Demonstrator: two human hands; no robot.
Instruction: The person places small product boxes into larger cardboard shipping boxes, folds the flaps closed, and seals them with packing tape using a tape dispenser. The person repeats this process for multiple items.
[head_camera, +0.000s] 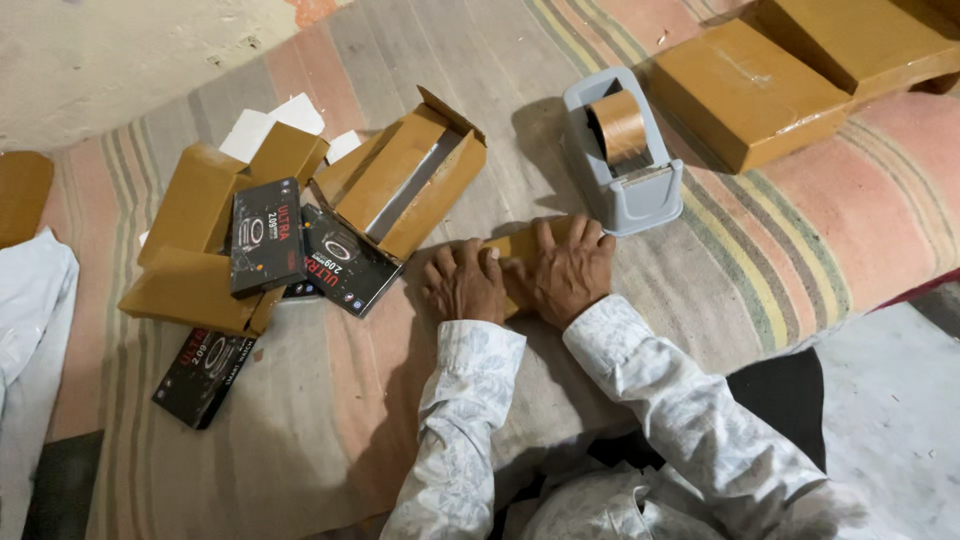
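Observation:
Both my hands press down flat on a small brown cardboard box (513, 246) lying on a striped mat (330, 400). My left hand (464, 283) covers the box's left part and my right hand (570, 270) covers its right part, so only a strip of cardboard shows between and above them. A grey tape dispenser (622, 160) with a brown tape roll stands just beyond my right hand. An open brown carton (410, 180) lies to the left of my hands.
Three black printed product boxes (266, 236) (345, 262) (205, 372) and flattened brown cartons (195, 290) lie at the left. Sealed brown parcels (745, 95) (860, 40) sit at the top right. White paper scraps (270, 122) lie behind, bare floor (890, 400) at right.

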